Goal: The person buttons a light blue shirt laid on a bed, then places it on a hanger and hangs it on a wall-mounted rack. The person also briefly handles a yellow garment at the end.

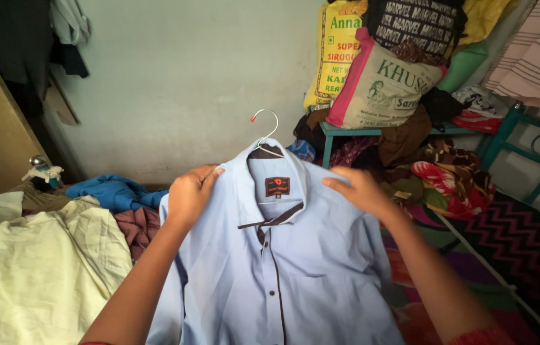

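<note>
Pale blue button-up cotton shirt (282, 268) hangs lengthwise on a thin wire hanger (266, 131); left hand (190, 195) and right hand (359, 190) each pinch a shoulder, equally near.

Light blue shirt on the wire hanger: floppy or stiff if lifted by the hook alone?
Probably floppy: the light blue shirt drapes in soft folds below both hands. The collar looks firmer, standing up around the wire hanger. It may slide sideways, since the left hand and right hand steady the shoulders.

Shirt (295, 268) hem past the bottom edge, hanger (268, 137) shoulders under its collar, left fingers (183, 204) behind fabric.
</note>
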